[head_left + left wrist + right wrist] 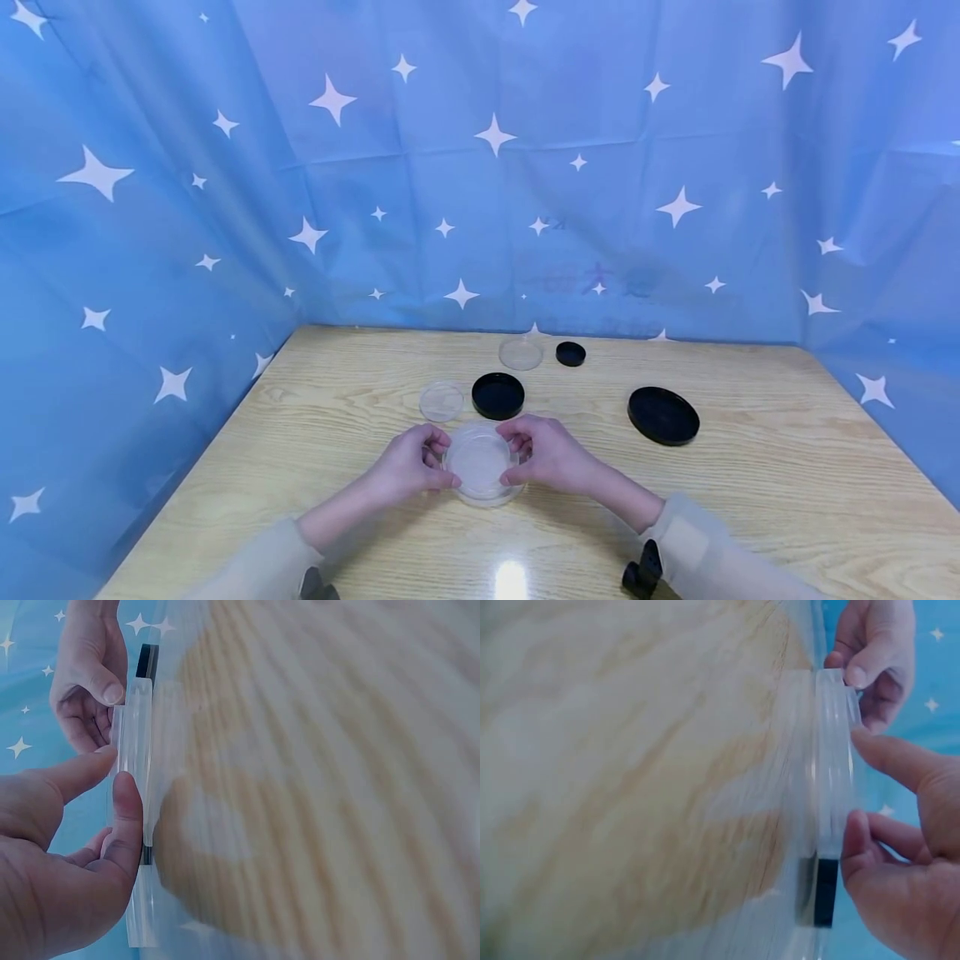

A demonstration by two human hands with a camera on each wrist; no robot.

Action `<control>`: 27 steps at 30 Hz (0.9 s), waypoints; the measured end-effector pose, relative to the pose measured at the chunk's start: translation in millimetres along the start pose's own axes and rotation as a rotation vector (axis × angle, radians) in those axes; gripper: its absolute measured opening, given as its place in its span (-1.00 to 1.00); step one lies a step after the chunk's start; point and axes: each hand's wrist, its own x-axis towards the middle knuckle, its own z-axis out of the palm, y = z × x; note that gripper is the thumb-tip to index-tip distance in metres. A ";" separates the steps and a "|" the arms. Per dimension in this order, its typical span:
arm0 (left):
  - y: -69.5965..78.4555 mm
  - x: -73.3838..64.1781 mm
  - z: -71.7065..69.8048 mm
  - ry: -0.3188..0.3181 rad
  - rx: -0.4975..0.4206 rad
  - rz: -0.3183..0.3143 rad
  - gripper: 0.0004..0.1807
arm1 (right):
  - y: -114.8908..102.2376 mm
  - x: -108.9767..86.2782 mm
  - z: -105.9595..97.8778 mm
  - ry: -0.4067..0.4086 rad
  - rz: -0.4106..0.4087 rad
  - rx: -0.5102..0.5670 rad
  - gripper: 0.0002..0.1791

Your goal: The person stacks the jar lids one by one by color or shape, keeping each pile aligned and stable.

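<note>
Two shallow, clear round dishes lie stacked on the wooden table, the upper dish (478, 461) a little smaller than the lower dish (487, 502). My left hand (414, 460) holds the upper dish by its left rim between thumb and fingers. On the opposite rim, my right hand (551, 454) grips the same dish in a matching way. The left wrist view shows the stack edge-on (135, 750), with fingertips right at the upper dish's side. From the right wrist, the upper dish (847, 750) appears as a thin translucent band beside the thumb and fingers.
Just behind the stack are a small clear dish (442, 401) and a black dish (498, 396). Farther back lie another clear dish (521, 352) and a small black dish (571, 354). A larger black dish (663, 416) lies to the right. A blue starred curtain (480, 208) surrounds the table.
</note>
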 end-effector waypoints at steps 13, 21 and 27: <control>1.6 -0.6 -6.0 -0.005 0.019 -0.015 -0.42 | -0.4 0.6 -3.6 -0.038 -0.006 0.000 -0.33; 6.3 2.6 -10.7 -0.004 -0.043 -0.004 -0.41 | -0.2 -1.1 -5.1 -0.031 -0.004 0.039 -0.34; 10.5 4.4 -15.1 -0.020 -0.082 0.011 -0.38 | -2.3 -1.4 -7.8 -0.021 -0.020 0.076 -0.38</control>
